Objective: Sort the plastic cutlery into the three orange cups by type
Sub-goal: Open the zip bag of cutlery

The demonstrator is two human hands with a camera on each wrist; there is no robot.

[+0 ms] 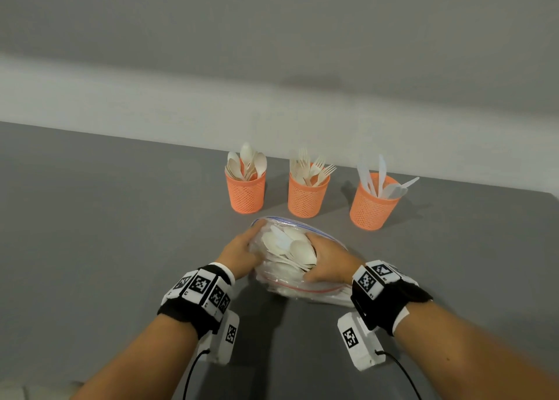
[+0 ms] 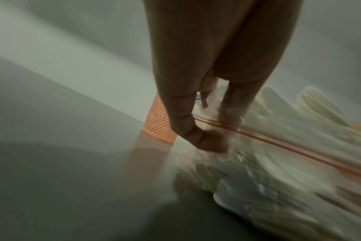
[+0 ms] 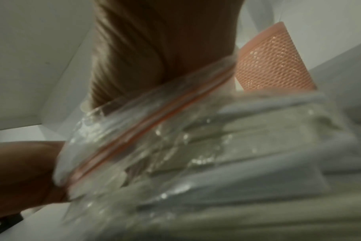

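Three orange mesh plastic cups stand in a row along the far edge of the grey worktop (image 1: 106,218), apart from one another. The left cup (image 1: 245,194) holds the pale spoons (image 1: 246,164), the middle cup (image 1: 307,198) the pale forks (image 1: 311,168), and the right cup (image 1: 371,207) the white knives (image 1: 382,179), one knife leaning out over its right rim.

Just nearer than the cups lies a clear zip-top plastic bag (image 1: 302,287) filled with pale plastic cutlery (image 1: 290,245), its mouth gaping. The left hand (image 1: 242,253) grips the bag's left side, fingers curled round the film. The right hand (image 1: 328,263) grasps the bag at its right side, fingers over the opening, thumb against the red zip strip; whether it also pinches a piece of cutlery cannot be told, as both wrist views are blurred.

Bare worktop extends wide to the left edge and along the near edge below both forearms. The gap between bag and cups is narrow.
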